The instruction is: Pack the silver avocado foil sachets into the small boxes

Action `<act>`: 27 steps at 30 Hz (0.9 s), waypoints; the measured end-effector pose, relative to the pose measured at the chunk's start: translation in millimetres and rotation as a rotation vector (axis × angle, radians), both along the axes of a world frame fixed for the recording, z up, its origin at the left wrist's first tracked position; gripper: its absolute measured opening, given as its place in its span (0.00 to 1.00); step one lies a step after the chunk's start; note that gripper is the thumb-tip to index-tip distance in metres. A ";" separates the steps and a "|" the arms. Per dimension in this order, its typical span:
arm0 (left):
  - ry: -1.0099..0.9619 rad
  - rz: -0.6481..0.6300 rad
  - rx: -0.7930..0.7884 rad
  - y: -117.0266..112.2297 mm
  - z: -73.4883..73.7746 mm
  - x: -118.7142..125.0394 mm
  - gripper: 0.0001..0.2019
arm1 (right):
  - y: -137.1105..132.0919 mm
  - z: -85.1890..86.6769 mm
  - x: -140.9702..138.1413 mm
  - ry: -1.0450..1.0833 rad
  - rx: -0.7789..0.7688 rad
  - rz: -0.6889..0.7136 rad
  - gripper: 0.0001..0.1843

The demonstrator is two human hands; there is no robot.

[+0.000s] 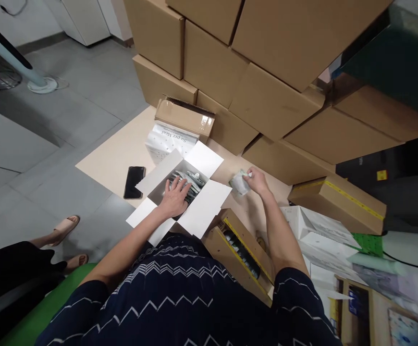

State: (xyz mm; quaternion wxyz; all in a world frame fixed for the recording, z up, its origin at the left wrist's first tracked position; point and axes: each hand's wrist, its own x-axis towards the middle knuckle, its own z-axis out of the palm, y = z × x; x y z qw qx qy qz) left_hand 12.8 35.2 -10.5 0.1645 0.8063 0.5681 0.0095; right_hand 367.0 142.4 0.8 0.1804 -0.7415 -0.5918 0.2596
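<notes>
A white carton (205, 206) stands with its flaps spread on the table in front of me. Inside it lie several pouches (193, 179), packed close together; one shows a white spout cap. My left hand (175, 196) reaches into the carton and rests on the pouches, fingers spread. To the right of the carton, my right hand (257, 181) pinches a pale green and white pouch (240, 182) by its top, above the table. The pouch is slightly blurred, so its print is unreadable.
A phone (134, 182) lies left of the carton. Behind it stand a printed white box (171, 139) and stacked brown boxes (263, 101). A brown box with yellow tape (238, 254) sits near my body. Another person's sandalled foot (65, 230) is at left.
</notes>
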 end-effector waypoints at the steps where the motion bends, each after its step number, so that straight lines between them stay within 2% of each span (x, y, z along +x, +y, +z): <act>1: -0.023 -0.004 0.002 1.2 1.4 -0.7 0.35 | 0.0 22.0 -1.3 -0.021 0.138 0.016 0.08; 3: -0.059 -0.017 0.013 4.9 4.4 -0.6 0.32 | -2.9 64.6 -11.1 0.031 0.368 0.036 0.09; 5: -0.081 -0.018 0.037 10.5 7.6 2.3 0.29 | -8.2 97.3 -32.5 0.170 0.513 0.096 0.12; 6: -0.088 -0.008 0.056 14.0 8.9 4.9 0.29 | -10.8 107.8 -47.2 0.240 0.553 0.147 0.14; 8: -0.087 0.029 0.103 21.9 10.8 11.3 0.28 | -13.8 115.8 -81.2 0.333 0.581 0.269 0.16; 10: -0.063 0.070 0.126 29.5 11.3 17.6 0.29 | -13.1 109.4 -115.8 0.355 0.570 0.405 0.16; 12: -0.034 0.088 0.120 34.9 10.6 21.5 0.30 | -10.1 95.8 -145.0 0.326 0.533 0.552 0.15; 15: -0.029 0.082 0.101 36.7 8.8 21.5 0.28 | -7.6 76.0 -174.1 0.158 0.415 0.718 0.16; 20: -0.102 0.092 0.115 29.6 3.0 16.7 0.24 | -13.5 62.4 -196.8 -0.476 0.093 0.799 0.16; 22: -0.115 0.097 0.138 26.9 -0.7 16.7 0.25 | -13.2 61.1 -202.4 -0.651 -0.012 0.823 0.15; 27: -0.133 0.102 0.176 23.2 -7.8 20.2 0.24 | -1.7 56.4 -216.2 -0.684 -0.077 0.890 0.15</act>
